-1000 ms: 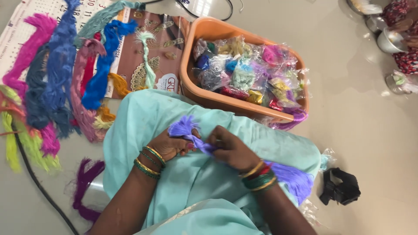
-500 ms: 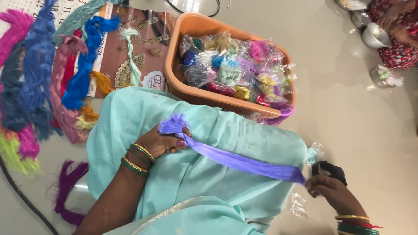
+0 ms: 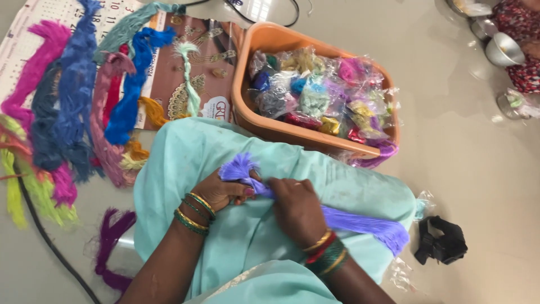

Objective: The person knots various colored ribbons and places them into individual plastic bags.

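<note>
A lilac bundle of thread (image 3: pixel 360 222) lies across my lap, which is covered in pale green cloth (image 3: pixel 236 163). My left hand (image 3: pixel 220 191) grips the bundle near its tufted upper end. My right hand (image 3: pixel 297 209) is closed around the same bundle just to the right of the left hand. The loose tail of the thread runs out to the right and ends in a fringe near my knee. Bangles ring both wrists.
An orange plastic tub (image 3: pixel 253 112) full of small bagged thread packets stands ahead. Several coloured thread hanks (image 3: pixel 73 107) lie on printed sheets at the left. A purple hank (image 3: pixel 112 247) and a black cable lie lower left, a black object (image 3: pixel 441 242) right, steel bowls (image 3: pixel 503 49) at the back right.
My right hand, which had slid out along the thread to the far right, has come back and closed on the bundle beside my left hand.
</note>
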